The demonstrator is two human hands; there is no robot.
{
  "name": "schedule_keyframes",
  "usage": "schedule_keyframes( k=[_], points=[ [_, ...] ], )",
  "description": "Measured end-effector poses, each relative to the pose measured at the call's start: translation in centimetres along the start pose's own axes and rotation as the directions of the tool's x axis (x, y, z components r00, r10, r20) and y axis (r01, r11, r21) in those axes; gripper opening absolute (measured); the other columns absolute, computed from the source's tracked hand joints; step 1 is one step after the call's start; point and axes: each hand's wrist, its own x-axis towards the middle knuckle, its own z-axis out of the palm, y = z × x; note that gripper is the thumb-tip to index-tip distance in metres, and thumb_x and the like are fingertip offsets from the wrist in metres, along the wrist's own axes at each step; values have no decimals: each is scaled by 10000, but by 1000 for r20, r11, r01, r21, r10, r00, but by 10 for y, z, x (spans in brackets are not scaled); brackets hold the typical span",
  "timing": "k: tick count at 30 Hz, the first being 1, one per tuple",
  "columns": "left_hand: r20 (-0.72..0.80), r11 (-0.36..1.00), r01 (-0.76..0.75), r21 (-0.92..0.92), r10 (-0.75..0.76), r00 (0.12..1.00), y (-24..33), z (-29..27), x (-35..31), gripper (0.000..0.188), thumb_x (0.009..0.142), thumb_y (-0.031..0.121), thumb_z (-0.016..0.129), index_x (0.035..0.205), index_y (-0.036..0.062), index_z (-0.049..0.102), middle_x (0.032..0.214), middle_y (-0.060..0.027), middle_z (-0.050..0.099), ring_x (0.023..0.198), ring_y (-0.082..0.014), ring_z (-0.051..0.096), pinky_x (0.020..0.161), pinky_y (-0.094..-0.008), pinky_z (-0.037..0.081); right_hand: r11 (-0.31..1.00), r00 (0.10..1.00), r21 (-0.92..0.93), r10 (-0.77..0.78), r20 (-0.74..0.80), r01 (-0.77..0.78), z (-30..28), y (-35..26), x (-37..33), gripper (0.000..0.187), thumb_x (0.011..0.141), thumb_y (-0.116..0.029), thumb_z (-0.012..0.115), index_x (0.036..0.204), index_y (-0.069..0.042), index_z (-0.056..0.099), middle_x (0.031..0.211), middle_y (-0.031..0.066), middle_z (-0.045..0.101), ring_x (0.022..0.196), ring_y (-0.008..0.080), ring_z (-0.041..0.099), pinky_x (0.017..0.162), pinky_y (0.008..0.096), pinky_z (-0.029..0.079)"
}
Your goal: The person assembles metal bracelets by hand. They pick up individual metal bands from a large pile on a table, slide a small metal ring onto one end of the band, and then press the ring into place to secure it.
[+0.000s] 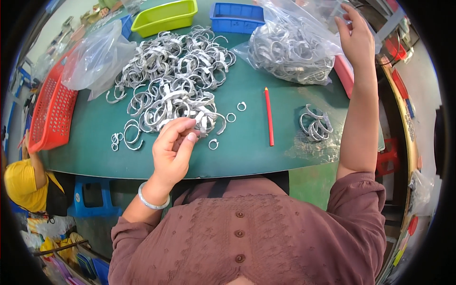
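Observation:
My left hand (172, 149), with a pale bangle (153, 204) on its wrist, hovers at the near edge of a big heap of silvery-white open bangles (178, 88). Its fingers are loosely curled, a gap parts thumb and forefinger, and I see nothing held. At the far right, my right hand (357, 40) is raised with fingers apart, beside a clear plastic bag (294, 52) of similar bangles. Small rings (231, 117) lie right of the heap, and others (115, 141) at its left. A separate cluster of bangles (316, 124) rests near my right forearm.
A red pencil-like stick (269, 116) lies mid-table. Behind the heap stand a yellow-green tray (164, 19) and a blue tray (237, 18). A red perforated basket (54, 104) and an empty-looking plastic bag (97, 59) are left. A person in yellow (26, 185) sits lower left.

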Motion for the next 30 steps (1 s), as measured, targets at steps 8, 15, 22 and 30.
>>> schedule_keyframes(
  k=[8,15,22,30],
  points=[
    [-45,999,-10,46,12,999,3,-6,-2,205,823,-46,472,1015,-39,542,1044,-105,502,813,-137,573,692,-230,472,982,996,170,-75,-52,82,7,4,-10,132,779,-63,514,859,-48,618,841,114,601,790,302,570,705,348,451],
    [-5,998,-18,58,18,1000,4,1,4,197,798,-65,493,983,-36,555,981,-107,519,773,-140,570,664,-221,467,974,990,213,47,134,-75,0,31,1,178,792,-35,477,907,-16,611,876,130,620,823,249,588,743,304,447],
    [49,993,-56,109,51,998,12,4,16,195,786,-79,495,966,-39,560,963,-107,528,761,-135,564,651,-212,459,982,842,155,8,539,-108,10,57,25,188,750,-68,522,902,-3,612,790,129,622,714,200,593,673,299,455],
    [124,963,-146,227,121,985,17,12,33,184,749,-84,535,922,-33,576,905,-129,565,705,-152,561,615,-230,463,993,578,-113,73,813,33,73,59,37,153,662,-137,598,789,-76,656,817,130,634,767,291,599,690,377,473]
  ],
)
